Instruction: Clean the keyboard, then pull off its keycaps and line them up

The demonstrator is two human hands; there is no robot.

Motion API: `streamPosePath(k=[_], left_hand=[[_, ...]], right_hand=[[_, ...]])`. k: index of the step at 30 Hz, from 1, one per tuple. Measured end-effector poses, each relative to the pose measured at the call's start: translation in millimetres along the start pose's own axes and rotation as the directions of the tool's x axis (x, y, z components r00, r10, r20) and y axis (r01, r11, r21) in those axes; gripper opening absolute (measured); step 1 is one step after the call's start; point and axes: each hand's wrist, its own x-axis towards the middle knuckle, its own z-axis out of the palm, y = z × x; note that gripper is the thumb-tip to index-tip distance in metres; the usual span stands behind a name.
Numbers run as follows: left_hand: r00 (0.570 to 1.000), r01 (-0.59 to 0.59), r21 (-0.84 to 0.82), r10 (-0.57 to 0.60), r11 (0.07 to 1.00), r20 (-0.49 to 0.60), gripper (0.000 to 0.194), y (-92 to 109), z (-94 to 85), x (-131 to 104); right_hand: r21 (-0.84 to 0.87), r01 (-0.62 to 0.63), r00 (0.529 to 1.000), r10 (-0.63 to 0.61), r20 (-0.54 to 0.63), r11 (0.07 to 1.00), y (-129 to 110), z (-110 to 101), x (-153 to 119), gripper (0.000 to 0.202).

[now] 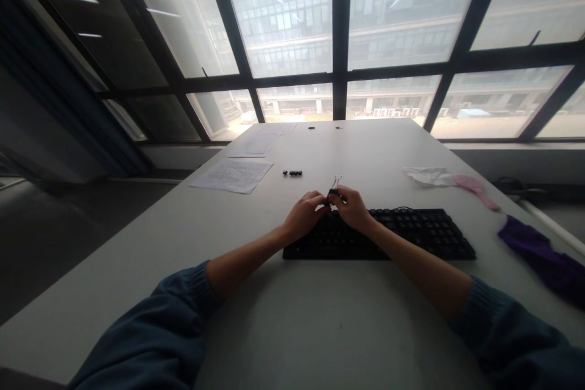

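Observation:
Both hands meet above the upper left part of a black keyboard (420, 228). Between their fingertips is a small keycap puller (336, 183), its dark body low and two thin pale wire prongs pointing up and away. My right hand (351, 207) is closed in a pinch on it. My left hand (304, 214) is closed too, its fingertips at the puller's lower end, where a bit of red shows. Whether a keycap is also between the fingers is hidden. Several loose black keycaps (296, 173) stand in a short row beyond my left hand.
Printed paper sheets (233, 175) lie along the table's left side. On the right are a white tissue (425, 176), a pink hairbrush (475, 189) and a purple cloth (543, 256). The white table (338, 323) reaches toward large windows. A small dark round object (311, 128) sits near its far edge.

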Motion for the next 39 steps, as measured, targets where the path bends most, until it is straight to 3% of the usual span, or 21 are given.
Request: streamPosePath(k=[6,11,15,18,22,25,28,33,39], left_hand=[[0.997,0.062,-0.079,-0.065,0.995,-0.039,0.025,-1.4,-0.4,-0.9],[0.998,-0.06,-0.003,0.06,0.998,0.034,0.012,5.3,-4.8,-0.1],[0.999,-0.039,-0.019,0.039,0.999,0.004,0.009,4.2,-13.6,7.5],[0.998,0.043,-0.019,-0.044,0.999,-0.049,0.015,-17.1,-25.9,23.8],[0.976,0.161,0.143,-0.137,0.977,-0.166,0.013,-70.8,-38.1,53.3],[0.969,0.22,0.226,-0.186,0.949,-0.16,0.013,-109.4,-35.4,71.4],[0.956,0.279,0.272,-0.24,0.921,-0.166,0.011,-135.1,-23.6,82.6],[0.929,0.367,0.311,-0.328,0.877,-0.17,0.01,-156.5,-4.4,88.0],[0.91,0.414,0.32,-0.374,0.852,-0.181,0.01,-164.9,-2.5,84.8]], right_hand=[[0.021,-0.127,0.989,0.128,-0.072,0.992,0.6,1.0,-0.5,0.021],[0.063,-0.159,0.983,0.164,-0.078,0.985,2.4,0.6,1.3,0.024],[0.113,-0.184,0.975,0.196,-0.103,0.976,4.9,0.9,2.8,0.026],[0.155,-0.216,0.966,0.234,-0.111,0.964,7.0,1.9,3.6,0.028],[0.173,-0.232,0.962,0.252,-0.107,0.957,8.2,3.1,3.8,0.031],[0.169,-0.234,0.961,0.255,-0.111,0.957,8.0,3.2,3.6,0.03],[0.167,-0.232,0.962,0.252,-0.109,0.958,7.7,2.6,3.5,0.028],[0.176,-0.232,0.962,0.252,-0.103,0.957,7.2,1.5,3.8,0.026],[0.18,-0.238,0.96,0.259,-0.102,0.954,5.9,2.0,3.5,0.027]])
